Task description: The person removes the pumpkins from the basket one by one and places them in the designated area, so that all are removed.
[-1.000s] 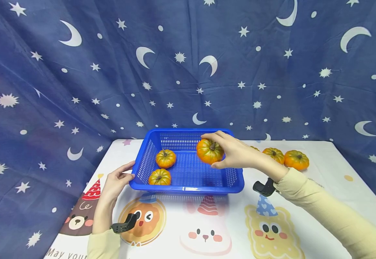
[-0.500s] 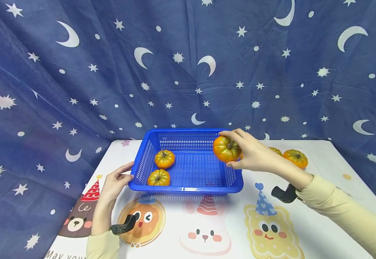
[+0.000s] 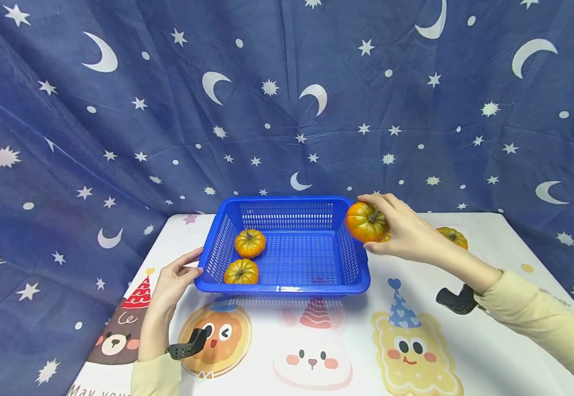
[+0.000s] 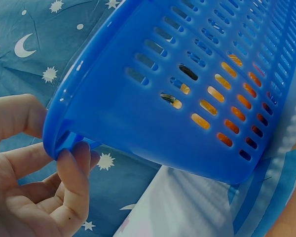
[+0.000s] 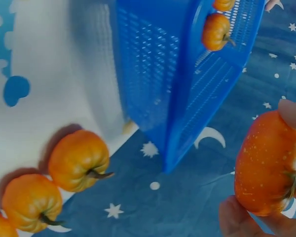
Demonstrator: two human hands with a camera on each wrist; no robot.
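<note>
A small orange pumpkin is held between the thumb and fingers of my right hand, raised at the right rim of a blue plastic basket. In the right wrist view this held pumpkin is apart from the basket wall. My left hand grips the basket's left rim, thumb on one side and curled fingers on the other, as the left wrist view shows. Two pumpkins lie inside along the left end, one behind and one in front.
Several pumpkins stand in a row on the table right of the basket, among them a near one and its neighbour. My right hand partly hides that row in the head view. A starry blue curtain hangs behind the table.
My right hand has carried its pumpkin rightward, from above the basket's inside to its right rim. The left hand keeps its grip, and the basket and two pumpkins inside stay put.
</note>
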